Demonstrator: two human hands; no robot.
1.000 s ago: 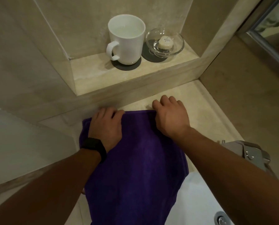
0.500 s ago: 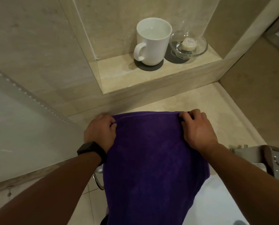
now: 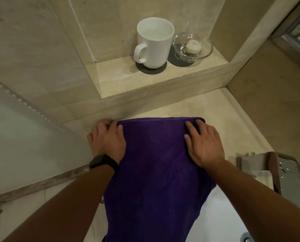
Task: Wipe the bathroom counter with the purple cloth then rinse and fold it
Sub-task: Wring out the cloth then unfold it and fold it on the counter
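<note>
The purple cloth point(image 3: 156, 168) lies stretched over the beige stone counter point(image 3: 233, 123), with its far edge near the wall step and its near part hanging down over the counter's front edge. My left hand point(image 3: 107, 140) holds the cloth's far left corner, fingers curled on the edge. My right hand point(image 3: 203, 142) presses on the far right corner, thumb on top of the fabric and fingertips curled over the corner. A black watch sits on my left wrist.
A white mug point(image 3: 153, 42) and a glass dish point(image 3: 193, 47) with a round soap stand on dark coasters in the wall niche above. A chrome faucet point(image 3: 285, 173) is at the right, with the white basin point(image 3: 220, 219) below. A frosted glass panel point(image 3: 23, 140) borders the left.
Both hands have spread apart to the cloth's two far corners, pulling its far edge straight and flat. The view has shifted a little, so the niche sits further right.
</note>
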